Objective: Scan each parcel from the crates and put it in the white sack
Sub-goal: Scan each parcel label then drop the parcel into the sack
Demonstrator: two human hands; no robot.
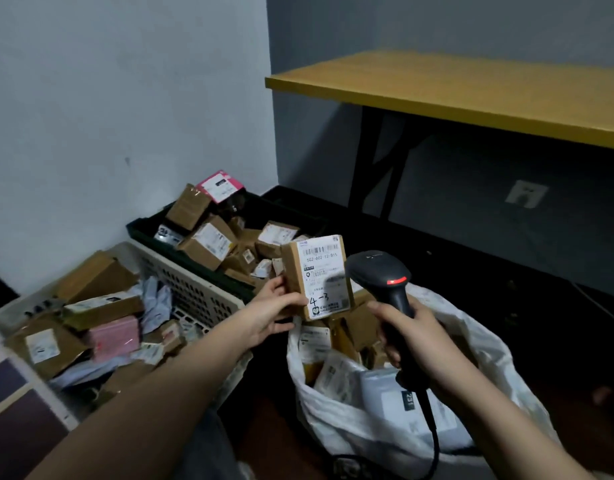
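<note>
Holding a parcel (317, 277) upright above the sack (385, 403), the left hand (276, 308) is pinching its lower left edge, label facing the scanner (385, 282). The right hand (414, 336) is gripping the scanner handle, red light showing. For a clean read, the thumb should be staying clear of the barcode, which sits near the label's top, with the window aimed squarely at it. Both crates (198, 292) are holding more parcels.

Two crates – one white (201, 299), one dark green (194, 261) – each piled with parcels too many to count; one white sack (368, 420), one scanner (385, 282), one table (472, 95).
</note>
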